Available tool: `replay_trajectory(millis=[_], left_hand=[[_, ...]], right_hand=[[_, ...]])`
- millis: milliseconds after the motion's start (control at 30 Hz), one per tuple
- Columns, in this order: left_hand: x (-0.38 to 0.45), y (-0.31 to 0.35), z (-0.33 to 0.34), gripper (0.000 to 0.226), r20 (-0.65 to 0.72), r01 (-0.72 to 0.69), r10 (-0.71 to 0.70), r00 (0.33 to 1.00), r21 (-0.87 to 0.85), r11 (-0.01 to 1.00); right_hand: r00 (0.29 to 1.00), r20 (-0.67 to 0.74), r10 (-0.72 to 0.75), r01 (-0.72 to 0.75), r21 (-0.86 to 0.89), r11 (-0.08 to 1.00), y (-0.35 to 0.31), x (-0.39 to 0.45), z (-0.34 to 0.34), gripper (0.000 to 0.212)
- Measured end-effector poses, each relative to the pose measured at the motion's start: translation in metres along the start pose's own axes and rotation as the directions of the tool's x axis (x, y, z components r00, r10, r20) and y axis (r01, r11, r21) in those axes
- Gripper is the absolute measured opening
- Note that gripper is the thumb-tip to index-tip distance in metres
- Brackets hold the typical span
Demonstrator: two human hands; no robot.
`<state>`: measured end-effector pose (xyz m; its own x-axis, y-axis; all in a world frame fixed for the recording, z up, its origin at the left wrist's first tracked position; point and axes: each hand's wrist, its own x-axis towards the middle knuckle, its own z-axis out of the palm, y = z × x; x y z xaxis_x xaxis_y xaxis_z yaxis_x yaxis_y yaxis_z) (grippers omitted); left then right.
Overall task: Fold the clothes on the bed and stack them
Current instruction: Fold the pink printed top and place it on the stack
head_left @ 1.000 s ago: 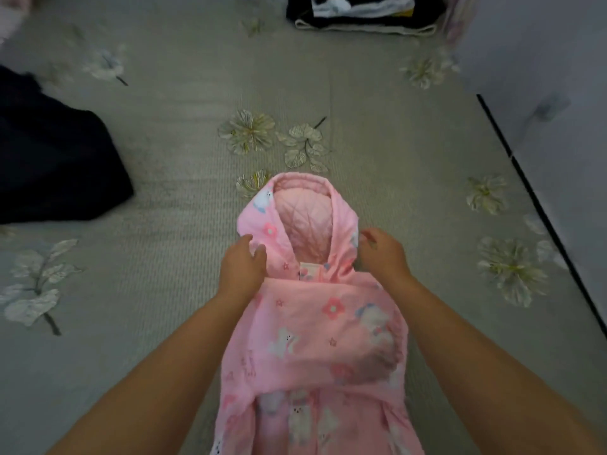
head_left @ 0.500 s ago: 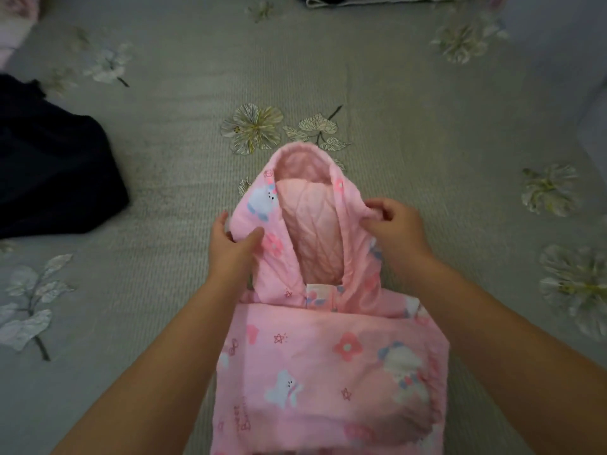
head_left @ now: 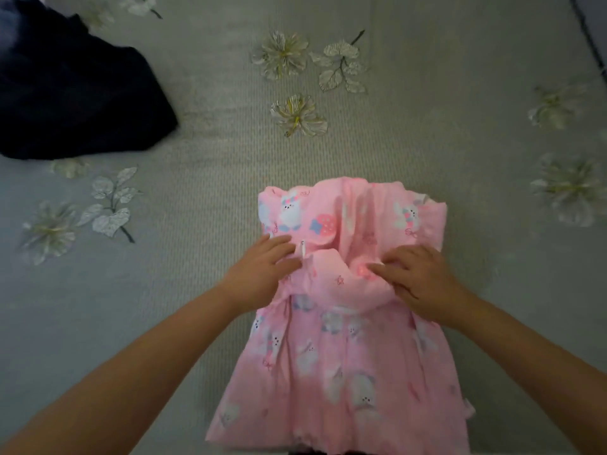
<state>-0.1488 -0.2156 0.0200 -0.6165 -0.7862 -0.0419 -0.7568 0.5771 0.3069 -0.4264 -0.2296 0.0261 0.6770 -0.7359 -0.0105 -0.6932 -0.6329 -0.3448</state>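
Pressing w/ flat, released fingers, left hand (head_left: 262,267) & right hand (head_left: 418,277) pin the folded-down hood on the pink garment (head_left: 345,339), mid-bed (head_left: 427,119), prob. so the fold stays put.

The pink garment (head_left: 348,349) was soft woven cloth with a matt finish, printed with small white animals, a strawberry and stars; it creased in loose, rounded folds and looked lightly padded along its upper edge. A small white tag (head_left: 303,249), its material too small to tell, showed near its middle. The bed cover (head_left: 203,178) was grey-green cloth, matt, with a fine ribbed or corded texture running across it, and carried pale flower and leaf motifs (head_left: 297,114) with a faint sheen. The dark garment (head_left: 69,93) was navy cloth, matt and smooth-looking, its weave not discernible.
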Motion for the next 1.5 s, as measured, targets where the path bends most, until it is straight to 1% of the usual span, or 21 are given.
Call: replay_trajectory(millis=[67, 133, 233, 300, 400, 500, 667, 733, 800, 867, 933, 1000, 1033, 1067, 1133, 1200, 1267, 1300, 1367, 1433, 1500], left_hand=[[-0.004, 0.011, 0.001, 0.041, 0.035, 0.160, -0.157, 0.987, -0.150, 0.976], [-0.007, 0.024, 0.008, 0.055, 0.097, 0.409, -0.401, 0.911, -0.334, 0.849], [-0.002, 0.051, 0.030, 0.063, 0.182, 0.575, -0.548, 0.816, -0.164, 0.802], [0.000, 0.071, 0.045, 0.068, 0.146, 0.649, -0.635, 0.759, -0.089, 0.755], [-0.003, 0.088, 0.064, 0.075, 0.098, 0.650, -0.645, 0.757, -0.019, 0.760], [-0.006, 0.090, 0.068, 0.084, -0.080, 0.584, -0.581, 0.810, 0.022, 0.811], [-0.009, 0.090, 0.076, 0.075, -0.145, 0.578, -0.563, 0.814, 0.101, 0.810], [-0.009, 0.088, 0.077, 0.063, -0.155, 0.582, -0.563, 0.812, 0.137, 0.801], [-0.010, 0.087, 0.076, 0.070, -0.128, 0.572, -0.558, 0.820, 0.126, 0.811], [-0.011, 0.088, 0.076, 0.080, -0.143, 0.563, -0.548, 0.824, 0.111, 0.819], [-0.013, 0.086, 0.068, 0.084, -0.144, 0.550, -0.540, 0.829, 0.043, 0.834], [-0.017, 0.080, 0.053, 0.080, -0.229, 0.509, -0.506, 0.832, -0.052, 0.859], [-0.019, 0.078, 0.041, 0.071, -0.295, 0.486, -0.488, 0.822, -0.084, 0.870], [-0.020, 0.074, 0.027, 0.061, -0.362, 0.472, -0.476, 0.801, -0.105, 0.875], [-0.016, 0.065, -0.006, 0.055, -0.481, 0.467, -0.454, 0.750, -0.100, 0.878], [-0.009, 0.057, -0.037, 0.063, -0.516, 0.449, -0.391, 0.762, -0.014, 0.893], [-0.006, 0.055, -0.056, 0.088, -0.440, 0.404, -0.299, 0.847, 0.167, 0.899], [-0.009, 0.060, -0.060, 0.089, -0.380, 0.364, -0.255, 0.889, 0.251, 0.897], [-0.021, 0.075, -0.051, 0.059, -0.288, 0.250, -0.143, 0.947, 0.381, 0.890], [-0.038, 0.092, -0.035, 0.027, -0.225, 0.151, -0.064, 0.972, 0.396, 0.906], [-0.058, 0.104, -0.012, 0.018, -0.123, 0.068, -0.018, 0.992, 0.410, 0.909]], right_hand=[[1.000, 0.013, 0.011, -0.008, -0.187, 0.982, -0.020, -0.008, 0.015, 0.031], [0.996, 0.062, 0.059, -0.040, -0.274, 0.961, -0.035, -0.018, 0.029, 0.038], [0.985, 0.090, 0.145, -0.109, -0.321, 0.941, -0.043, -0.032, 0.036, 0.043], [0.993, 0.026, 0.111, -0.098, -0.312, 0.945, -0.040, -0.038, 0.032, 0.033], [0.992, -0.100, 0.074, -0.096, -0.245, 0.965, -0.032, -0.029, 0.016, 0.029], [0.982, -0.141, 0.122, -0.146, -0.180, 0.973, -0.020, 0.007, 0.003, 0.031], [0.914, 0.150, 0.376, -0.352, -0.165, 0.921, 0.008, 0.093, 0.001, 0.065], [0.870, 0.298, 0.392, -0.315, -0.276, 0.908, 0.014, 0.117, 0.005, 0.076], [0.844, 0.383, 0.376, -0.261, -0.319, 0.911, 0.017, 0.130, 0.006, 0.076], [0.832, 0.412, 0.372, -0.274, -0.278, 0.921, 0.013, 0.134, 0.003, 0.063], [0.882, 0.355, 0.309, -0.221, -0.269, 0.938, 0.004, 0.129, -0.001, 0.046], [0.974, 0.146, 0.172, -0.128, -0.271, 0.954, -0.010, 0.117, -0.007, 0.030], [0.995, 0.001, 0.095, -0.091, -0.269, 0.959, -0.016, 0.107, -0.010, 0.024], [0.988, -0.153, 0.026, -0.071, -0.300, 0.951, -0.024, 0.098, -0.016, 0.022], [0.920, -0.385, -0.079, -0.085, -0.392, 0.916, -0.039, 0.082, -0.025, 0.022], [0.855, -0.502, -0.128, -0.110, -0.417, 0.902, -0.054, 0.064, -0.029, 0.015], [0.806, -0.574, -0.144, -0.121, -0.398, 0.909, -0.067, 0.041, -0.022, 0.015], [0.797, -0.587, -0.142, -0.126, -0.392, 0.911, -0.074, 0.027, -0.015, 0.018], [0.811, -0.569, -0.140, -0.131, -0.408, 0.904, -0.087, -0.004, 0.005, 0.024], [0.856, -0.507, -0.103, -0.149, -0.433, 0.889, -0.100, -0.035, 0.024, 0.027], [0.899, -0.434, -0.057, -0.169, -0.464, 0.869, -0.116, -0.066, 0.046, 0.027]])
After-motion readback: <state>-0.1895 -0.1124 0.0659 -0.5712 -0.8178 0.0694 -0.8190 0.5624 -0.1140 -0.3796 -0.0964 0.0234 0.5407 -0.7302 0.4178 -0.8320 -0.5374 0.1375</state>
